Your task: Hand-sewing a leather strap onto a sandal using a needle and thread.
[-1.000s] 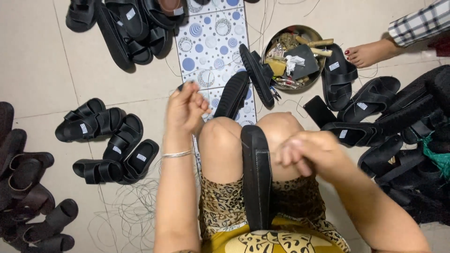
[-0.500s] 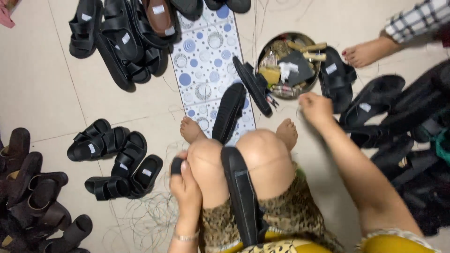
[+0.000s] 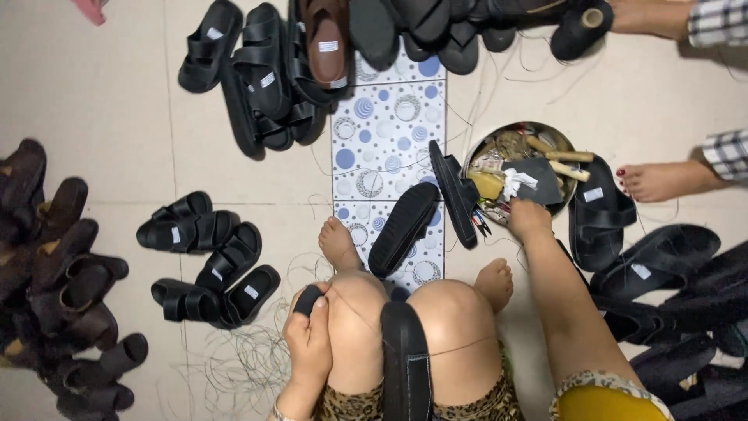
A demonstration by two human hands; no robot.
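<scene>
A black sandal sole [image 3: 405,359] stands on edge, clamped between my bare knees. My left hand [image 3: 308,339] rests against my left knee, shut on a small black strap piece [image 3: 308,298], and a thin thread runs from it across both knees. My right hand [image 3: 528,218] is stretched out to the round metal tin [image 3: 470,164] of tools, with its fingers among the contents beside a dark flat pad [image 3: 538,181]. The frame does not show whether they grip anything.
A black sole [image 3: 403,228] lies on the dotted blue-and-white tile [image 3: 382,125], and another [image 3: 453,192] leans against the tin. Black sandals [image 3: 210,257] crowd the left, top and right. Loose thread [image 3: 234,366] lies by my left knee. Another person's foot [image 3: 658,181] is at the right.
My right hand has gone from my lap out to the tin. My left hand has come down from above the knee to beside it, still holding the strap piece.
</scene>
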